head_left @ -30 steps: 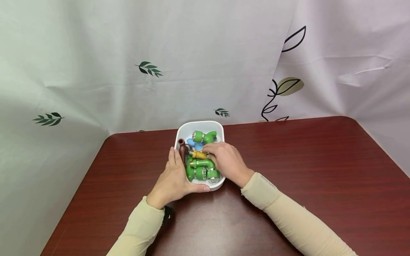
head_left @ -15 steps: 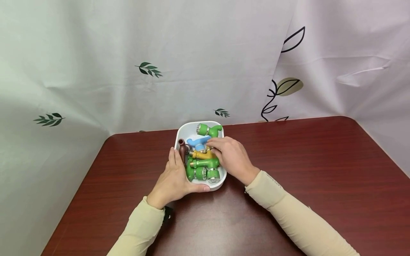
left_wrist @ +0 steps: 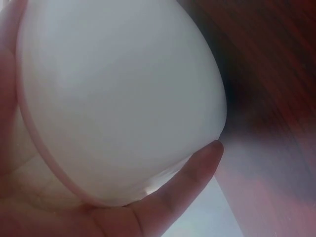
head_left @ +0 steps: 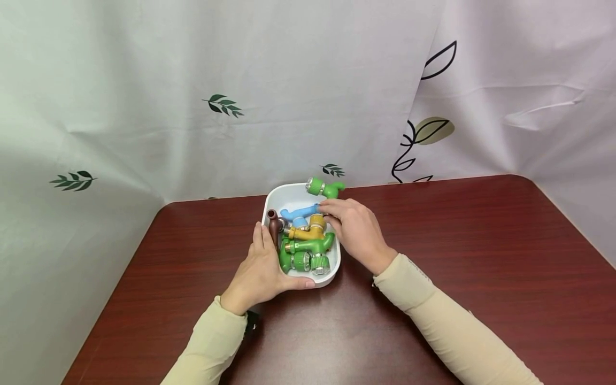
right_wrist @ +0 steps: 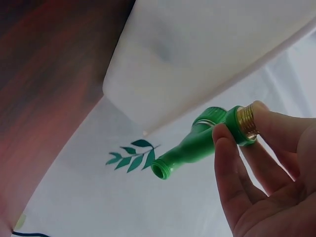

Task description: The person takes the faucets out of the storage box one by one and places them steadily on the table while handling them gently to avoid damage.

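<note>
In the head view, a white plastic tub (head_left: pixel 282 197) of taps sits at the table's back edge. My left hand (head_left: pixel 260 267) holds it, fingers along the left wall and thumb across the near end. My right hand (head_left: pixel 358 230) pinches a green tap (right_wrist: pixel 192 148) by its brass threaded end, over the tub's far right corner. Inside lie a blue tap (head_left: pixel 299 213), a yellow tap (head_left: pixel 315 231), a brown tap (head_left: pixel 274 229) at the left, and two more green taps, one in front (head_left: pixel 308 246) and one partly under it (head_left: pixel 286 260).
Around the tub spreads a dark red wooden table (head_left: pixel 457 240). A pale curtain (head_left: pixel 289 80) with printed leaves hangs right behind its back edge and along both sides. The left wrist view is filled mostly by the tub's outer wall (left_wrist: pixel 128 98).
The right hand has lifted the green tap up and to the right, from inside the tub to over its far right corner. More of the blue and yellow taps shows. The left hand stays put.
</note>
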Available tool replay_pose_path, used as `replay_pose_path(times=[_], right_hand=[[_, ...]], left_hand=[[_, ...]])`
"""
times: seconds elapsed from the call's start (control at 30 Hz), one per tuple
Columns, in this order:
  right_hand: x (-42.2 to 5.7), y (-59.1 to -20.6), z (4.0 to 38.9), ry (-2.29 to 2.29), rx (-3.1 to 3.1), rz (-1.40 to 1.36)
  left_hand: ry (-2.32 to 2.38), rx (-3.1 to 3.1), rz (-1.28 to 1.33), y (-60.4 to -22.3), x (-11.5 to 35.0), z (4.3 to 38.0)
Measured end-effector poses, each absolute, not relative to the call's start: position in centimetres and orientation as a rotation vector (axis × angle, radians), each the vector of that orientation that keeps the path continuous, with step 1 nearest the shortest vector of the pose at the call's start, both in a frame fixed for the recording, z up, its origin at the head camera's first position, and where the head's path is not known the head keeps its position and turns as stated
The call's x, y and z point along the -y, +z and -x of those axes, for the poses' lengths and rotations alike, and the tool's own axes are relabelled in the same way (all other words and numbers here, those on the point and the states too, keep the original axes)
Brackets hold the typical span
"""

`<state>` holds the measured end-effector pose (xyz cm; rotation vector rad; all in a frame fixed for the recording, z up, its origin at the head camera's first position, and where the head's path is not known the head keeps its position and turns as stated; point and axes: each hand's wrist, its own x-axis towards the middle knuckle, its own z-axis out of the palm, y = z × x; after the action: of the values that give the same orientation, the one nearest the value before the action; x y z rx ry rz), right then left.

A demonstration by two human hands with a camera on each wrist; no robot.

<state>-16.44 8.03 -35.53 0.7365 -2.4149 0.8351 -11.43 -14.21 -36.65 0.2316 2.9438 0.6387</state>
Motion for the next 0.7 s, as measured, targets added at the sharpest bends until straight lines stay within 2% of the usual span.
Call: replay_pose_path(times=[0.7], right_hand=[[-10.0,-35.3,17.6,0.766,2.506,-0.614]], left_hand=[[0.65,-2.947,-0.226,-36.6,14.2,11.4]])
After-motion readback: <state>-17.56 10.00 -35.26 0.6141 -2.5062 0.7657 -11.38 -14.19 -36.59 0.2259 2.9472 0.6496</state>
